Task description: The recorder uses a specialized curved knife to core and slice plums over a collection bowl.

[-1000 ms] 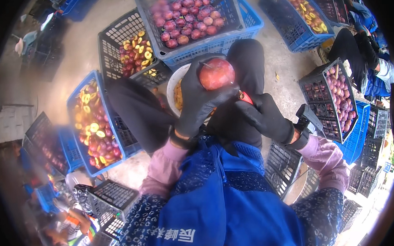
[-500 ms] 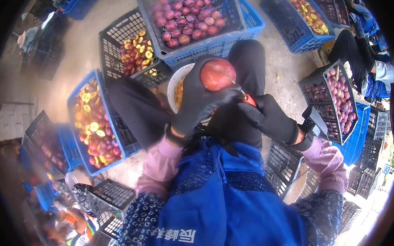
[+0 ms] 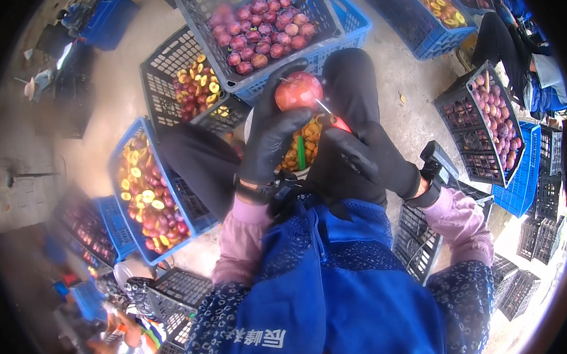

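In my black-gloved left hand (image 3: 263, 137) is a red plum (image 3: 299, 93), held up between thumb and fingers in front of my knees. My right hand (image 3: 376, 157), gloved in black too, grips a small knife (image 3: 339, 123) with a red handle. Its thin blade points up and left, with the tip at or near the plum's lower right side; I cannot tell whether it cuts in. Below the plum, between my legs, stands a white bucket (image 3: 248, 125) holding yellow-brown pieces (image 3: 290, 159). A green strip-like object (image 3: 301, 152) shows among them.
Ahead, a grey crate of whole plums (image 3: 261, 35) rests on a blue crate (image 3: 353, 38). Cut plums fill a black crate (image 3: 165, 74) and a blue crate (image 3: 143, 129) at left. Rightward stand more plum crates (image 3: 461, 122). People sit at far right and lower left.
The plum and both hands sit slightly higher and further left against my lap. More of the bucket's contents and the green object now show. The whole view has shifted a little.
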The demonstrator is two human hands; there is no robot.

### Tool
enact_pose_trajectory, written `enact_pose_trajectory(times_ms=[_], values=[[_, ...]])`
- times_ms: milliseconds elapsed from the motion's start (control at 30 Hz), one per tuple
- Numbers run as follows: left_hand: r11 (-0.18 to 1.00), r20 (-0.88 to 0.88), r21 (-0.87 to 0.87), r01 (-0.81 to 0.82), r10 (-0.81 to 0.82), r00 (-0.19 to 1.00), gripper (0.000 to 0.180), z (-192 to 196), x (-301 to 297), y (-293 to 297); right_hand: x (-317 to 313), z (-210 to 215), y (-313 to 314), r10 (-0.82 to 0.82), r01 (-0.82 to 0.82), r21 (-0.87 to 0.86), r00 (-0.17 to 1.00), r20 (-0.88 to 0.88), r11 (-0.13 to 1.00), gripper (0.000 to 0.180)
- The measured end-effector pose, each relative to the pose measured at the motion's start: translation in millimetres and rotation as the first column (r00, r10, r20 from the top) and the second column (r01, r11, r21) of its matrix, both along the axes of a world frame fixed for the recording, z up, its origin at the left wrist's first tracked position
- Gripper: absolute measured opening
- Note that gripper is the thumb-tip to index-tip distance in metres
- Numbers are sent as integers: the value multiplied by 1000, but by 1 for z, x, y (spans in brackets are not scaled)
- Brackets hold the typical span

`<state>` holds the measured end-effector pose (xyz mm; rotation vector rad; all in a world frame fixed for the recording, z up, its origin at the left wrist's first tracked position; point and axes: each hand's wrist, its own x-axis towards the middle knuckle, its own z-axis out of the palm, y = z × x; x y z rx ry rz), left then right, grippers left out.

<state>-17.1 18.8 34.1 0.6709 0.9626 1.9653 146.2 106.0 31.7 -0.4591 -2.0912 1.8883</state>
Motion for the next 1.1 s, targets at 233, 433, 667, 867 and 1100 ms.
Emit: enact_pose_trajectory(times_ms=[233, 433, 667, 867, 1100], values=[[999, -67, -33, -15, 13, 998, 44, -28, -4, 5, 7, -20, 7, 201, -178, 336, 979, -35, 925, 29], [991, 355, -122, -61, 101, 930, 48, -15, 25, 7, -18, -30, -25, -137, 228, 400, 960, -243, 888, 32], [985, 173, -134, 109, -85, 981, 47, -42, -10, 3, -10, -28, -15, -28, 168, 343, 925, -380, 924, 33], [989, 22, -87, 121, -119, 993, 44, -45, -5, 8, -15, -17, -24, -66, 87, 101, 979, -193, 991, 32], [982, 127, -186, -18, 42, 991, 47, -41, 2, 8, -27, -49, -39, -237, 232, -95, 971, -43, 968, 29]])
